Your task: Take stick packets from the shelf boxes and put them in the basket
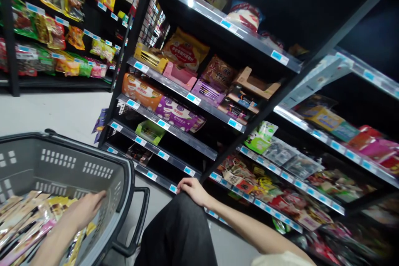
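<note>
My left hand (84,210) reaches into a grey shopping basket (93,166) at the lower left. It lies over several flat snack packets (21,220) inside the basket, and its fingers are curled; what they grip is hidden. My right hand (193,189) rests on my knee, on black trousers (177,237), with the fingers curled down and nothing seen in them. It sits just in front of the lowest shelf edge (162,181) of a black rack.
A black shelf rack (199,104) with blue price tags stands ahead, holding boxes and bags of snacks. A second rack (327,166) continues to the right. Another rack of packets (56,29) stands at the far left across a pale floor (56,112).
</note>
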`<action>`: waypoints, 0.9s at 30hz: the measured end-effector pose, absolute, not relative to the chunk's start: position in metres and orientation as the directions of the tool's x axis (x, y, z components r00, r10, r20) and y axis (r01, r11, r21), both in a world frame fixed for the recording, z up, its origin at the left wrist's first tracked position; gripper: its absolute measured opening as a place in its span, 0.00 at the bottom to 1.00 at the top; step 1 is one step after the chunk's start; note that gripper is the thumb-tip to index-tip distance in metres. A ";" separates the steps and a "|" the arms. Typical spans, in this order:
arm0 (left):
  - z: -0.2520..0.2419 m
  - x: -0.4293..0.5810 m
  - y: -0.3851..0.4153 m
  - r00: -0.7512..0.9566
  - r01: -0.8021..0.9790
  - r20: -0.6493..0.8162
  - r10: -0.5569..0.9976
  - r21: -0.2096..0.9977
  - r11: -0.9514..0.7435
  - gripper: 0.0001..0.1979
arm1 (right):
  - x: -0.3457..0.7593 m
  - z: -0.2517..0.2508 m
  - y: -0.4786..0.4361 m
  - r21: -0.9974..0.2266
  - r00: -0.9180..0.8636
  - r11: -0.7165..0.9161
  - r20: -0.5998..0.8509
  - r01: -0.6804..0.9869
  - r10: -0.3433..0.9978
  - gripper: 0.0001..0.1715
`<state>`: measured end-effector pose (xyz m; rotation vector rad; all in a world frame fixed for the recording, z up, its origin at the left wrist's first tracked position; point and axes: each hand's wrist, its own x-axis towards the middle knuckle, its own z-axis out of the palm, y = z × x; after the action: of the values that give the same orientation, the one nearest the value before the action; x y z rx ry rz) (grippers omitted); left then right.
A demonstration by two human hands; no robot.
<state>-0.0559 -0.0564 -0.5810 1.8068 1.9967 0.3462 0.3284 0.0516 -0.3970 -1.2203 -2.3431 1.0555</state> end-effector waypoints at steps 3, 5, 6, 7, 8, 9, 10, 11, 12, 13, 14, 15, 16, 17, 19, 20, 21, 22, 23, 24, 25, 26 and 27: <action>-0.581 -0.057 -0.056 -0.027 0.888 -0.147 0.989 0.451 0.092 0.28 | 0.328 -0.396 0.051 -0.732 -0.594 0.364 -0.070 0.576 0.801 0.12; -0.583 -0.057 -0.056 -0.021 0.888 -0.144 0.989 0.452 0.085 0.29 | 0.328 -0.397 0.051 -0.736 -0.594 0.363 -0.067 0.572 0.801 0.12; -0.584 -0.057 -0.056 -0.024 0.886 -0.140 0.990 0.455 0.086 0.29 | 0.328 -0.397 0.051 -0.735 -0.596 0.365 -0.067 0.572 0.801 0.12; -0.585 -0.057 -0.055 -0.030 0.883 -0.133 0.991 0.460 0.088 0.28 | 0.328 -0.397 0.051 -0.733 -0.596 0.366 -0.067 0.574 0.800 0.12; -0.587 -0.057 -0.055 -0.037 0.879 -0.124 0.992 0.467 0.091 0.28 | 0.328 -0.398 0.051 -0.731 -0.595 0.367 -0.067 0.576 0.801 0.12; -0.588 -0.057 -0.054 -0.046 0.875 -0.115 0.992 0.475 0.095 0.27 | 0.327 -0.398 0.051 -0.729 -0.594 0.366 -0.070 0.579 0.801 0.12; -0.590 -0.057 -0.054 -0.056 0.870 -0.104 0.993 0.484 0.099 0.26 | 0.327 -0.398 0.051 -0.728 -0.593 0.364 -0.072 0.581 0.802 0.12; -0.591 -0.057 -0.054 -0.066 0.865 -0.093 0.993 0.492 0.104 0.24 | 0.327 -0.398 0.051 -0.726 -0.593 0.364 -0.074 0.583 0.802 0.13; -0.592 -0.056 -0.054 -0.075 0.860 -0.085 0.994 0.499 0.108 0.23 | 0.327 -0.398 0.051 -0.725 -0.593 0.365 -0.074 0.584 0.802 0.13; -0.593 -0.056 -0.054 -0.081 0.857 -0.080 0.993 0.503 0.111 0.23 | 0.327 -0.397 0.051 -0.725 -0.595 0.367 -0.074 0.583 0.800 0.13; -0.593 -0.056 -0.054 -0.085 0.856 -0.078 0.993 0.505 0.113 0.22 | 0.326 -0.397 0.051 -0.723 -0.598 0.370 -0.075 0.583 0.798 0.13; -0.594 -0.056 -0.053 -0.086 0.853 -0.077 0.993 0.509 0.113 0.22 | 0.326 -0.396 0.051 -0.721 -0.602 0.373 -0.076 0.584 0.795 0.13; -0.594 -0.056 -0.053 -0.086 0.851 -0.078 0.993 0.513 0.114 0.21 | 0.325 -0.395 0.050 -0.719 -0.603 0.374 -0.079 0.586 0.794 0.13; -0.593 -0.056 -0.053 -0.086 0.848 -0.079 0.993 0.517 0.115 0.20 | 0.325 -0.395 0.050 -0.715 -0.604 0.375 -0.083 0.590 0.793 0.13; -0.591 -0.056 -0.054 -0.083 0.848 -0.083 0.993 0.518 0.114 0.19 | 0.324 -0.395 0.050 -0.706 -0.604 0.380 -0.085 0.598 0.792 0.13; -0.590 -0.055 -0.054 -0.080 0.850 -0.089 0.993 0.513 0.114 0.19 | 0.324 -0.395 0.050 -0.700 -0.604 0.384 -0.085 0.602 0.792 0.13; -0.588 -0.054 -0.055 -0.075 0.855 -0.096 0.992 0.506 0.114 0.20 | 0.325 -0.395 0.049 -0.690 -0.607 0.393 -0.085 0.608 0.790 0.14; -0.585 -0.053 -0.056 -0.069 0.860 -0.105 0.992 0.497 0.112 0.20 | 0.325 -0.394 0.049 -0.673 -0.615 0.410 -0.086 0.616 0.784 0.14; -0.582 -0.052 -0.057 -0.060 0.866 -0.113 0.992 0.489 0.108 0.21 | 0.325 -0.392 0.049 -0.643 -0.633 0.439 -0.093 0.628 0.769 0.15; -0.579 -0.051 -0.058 -0.051 0.871 -0.121 0.991 0.480 0.103 0.23 | 0.325 -0.390 0.050 -0.596 -0.660 0.485 -0.103 0.640 0.745 0.15; -0.575 -0.049 -0.060 -0.044 0.877 -0.128 0.991 0.471 0.100 0.24 | 0.324 -0.386 0.052 -0.531 -0.694 0.547 -0.115 0.647 0.711 0.15; -0.571 -0.047 -0.061 -0.038 0.882 -0.135 0.990 0.461 0.096 0.25 | 0.321 -0.380 0.055 -0.451 -0.733 0.620 -0.122 0.642 0.669 0.14; -0.567 -0.046 -0.063 -0.033 0.887 -0.143 0.989 0.451 0.095 0.25 | 0.318 -0.372 0.060 -0.366 -0.770 0.693 -0.122 0.621 0.626 0.14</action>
<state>-0.0457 -0.0626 -0.5673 1.8379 1.9678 0.3330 0.3179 0.0603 -0.3716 -1.0605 -2.8791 0.6163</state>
